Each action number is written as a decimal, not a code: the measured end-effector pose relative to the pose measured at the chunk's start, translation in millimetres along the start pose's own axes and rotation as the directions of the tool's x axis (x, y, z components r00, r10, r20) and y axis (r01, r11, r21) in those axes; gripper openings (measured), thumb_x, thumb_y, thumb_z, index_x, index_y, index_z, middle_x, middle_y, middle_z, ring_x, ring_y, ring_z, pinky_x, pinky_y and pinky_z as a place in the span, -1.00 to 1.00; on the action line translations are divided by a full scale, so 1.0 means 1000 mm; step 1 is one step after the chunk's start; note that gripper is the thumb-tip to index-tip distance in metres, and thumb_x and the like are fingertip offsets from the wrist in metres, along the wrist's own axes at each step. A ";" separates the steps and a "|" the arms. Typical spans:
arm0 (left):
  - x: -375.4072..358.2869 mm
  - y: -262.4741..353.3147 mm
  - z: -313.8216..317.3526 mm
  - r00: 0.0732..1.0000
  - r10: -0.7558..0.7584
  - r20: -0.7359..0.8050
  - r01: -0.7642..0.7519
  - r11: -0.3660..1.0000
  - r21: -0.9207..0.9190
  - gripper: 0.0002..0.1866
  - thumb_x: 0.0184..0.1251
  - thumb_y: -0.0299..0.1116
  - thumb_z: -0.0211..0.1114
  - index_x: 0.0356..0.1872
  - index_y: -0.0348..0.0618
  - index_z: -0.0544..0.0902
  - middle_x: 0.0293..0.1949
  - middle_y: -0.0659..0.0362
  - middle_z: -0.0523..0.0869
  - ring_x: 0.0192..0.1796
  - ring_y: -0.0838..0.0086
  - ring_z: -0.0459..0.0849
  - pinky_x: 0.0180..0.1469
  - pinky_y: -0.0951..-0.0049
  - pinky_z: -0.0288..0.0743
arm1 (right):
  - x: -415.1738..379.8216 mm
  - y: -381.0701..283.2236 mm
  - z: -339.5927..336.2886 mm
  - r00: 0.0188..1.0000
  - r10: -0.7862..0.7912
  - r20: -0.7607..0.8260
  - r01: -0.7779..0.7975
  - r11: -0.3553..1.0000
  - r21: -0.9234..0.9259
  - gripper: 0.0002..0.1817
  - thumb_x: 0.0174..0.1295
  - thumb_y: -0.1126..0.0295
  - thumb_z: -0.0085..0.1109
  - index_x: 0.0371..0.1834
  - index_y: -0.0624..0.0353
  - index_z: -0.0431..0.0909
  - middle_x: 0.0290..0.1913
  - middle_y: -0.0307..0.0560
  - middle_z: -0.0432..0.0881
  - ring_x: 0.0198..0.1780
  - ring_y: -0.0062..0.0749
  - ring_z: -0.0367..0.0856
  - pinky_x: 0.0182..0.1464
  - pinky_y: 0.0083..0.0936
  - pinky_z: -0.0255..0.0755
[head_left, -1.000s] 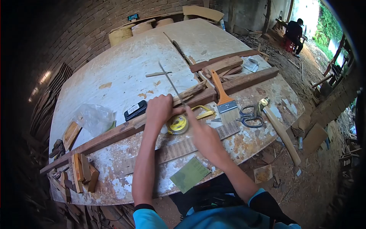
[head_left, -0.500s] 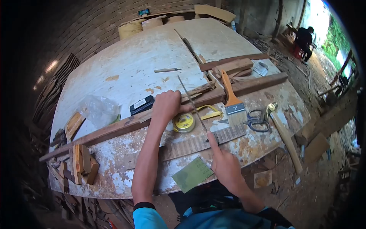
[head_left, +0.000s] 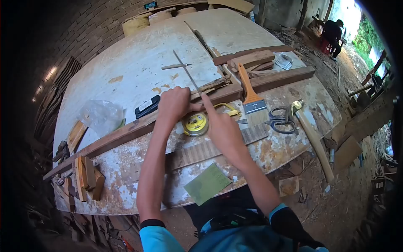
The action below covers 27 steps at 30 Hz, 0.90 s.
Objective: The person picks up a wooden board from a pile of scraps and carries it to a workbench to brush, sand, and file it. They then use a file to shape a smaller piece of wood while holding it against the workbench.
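A long, dark wooden bar [head_left: 105,143] lies slantwise across the worktable. My left hand [head_left: 173,103] is closed over its middle, thumb stretched to the right. In my right hand [head_left: 224,132] is a long narrow file [head_left: 185,69], its handle hidden by the palm. The index finger points along the tool, which crosses over the bar just right of my left hand, tip toward the far side. Beneath the bar, close to both hands, sits a yellow tape measure [head_left: 196,124]. A splintered wood strip [head_left: 214,85] rests along the bar's far side.
Around the bar lie a brush [head_left: 247,90], scissors [head_left: 282,120], a hammer [head_left: 312,138], a striped wooden strip [head_left: 197,154], green sandpaper [head_left: 208,184], a black clamp-like object [head_left: 147,108] and a plastic bag [head_left: 100,116]. Wood blocks [head_left: 89,178] stand at left. A person [head_left: 332,35] sits far right.
My right hand has pushed forward and left, carrying the file across the bar toward the far side. My left hand stays on the bar. The view has shifted slightly.
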State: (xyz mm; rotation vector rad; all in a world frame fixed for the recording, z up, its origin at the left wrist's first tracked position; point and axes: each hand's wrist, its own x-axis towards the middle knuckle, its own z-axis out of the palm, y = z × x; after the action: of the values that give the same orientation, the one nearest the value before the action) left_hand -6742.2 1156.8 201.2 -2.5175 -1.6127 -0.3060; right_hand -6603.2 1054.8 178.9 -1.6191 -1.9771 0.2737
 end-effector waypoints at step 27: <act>-0.013 0.007 0.005 0.998 0.006 -0.067 -0.008 0.999 -0.033 -0.47 -0.19 0.09 0.46 -0.52 -0.24 0.55 -0.57 0.00 0.66 -0.47 0.17 0.70 -0.44 0.27 0.53 | -0.044 -0.023 -0.024 0.978 0.171 0.121 -0.161 0.983 -0.089 -0.17 0.00 0.60 -0.01 0.45 0.05 0.01 -0.56 0.16 0.55 -0.50 0.07 0.60 -0.39 -0.08 0.47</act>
State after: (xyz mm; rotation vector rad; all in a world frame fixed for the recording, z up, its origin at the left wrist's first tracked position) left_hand -6740.8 1143.8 192.9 -2.5081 -1.5864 -0.4157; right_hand -6604.5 1003.0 197.4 -1.8628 -1.9705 0.3768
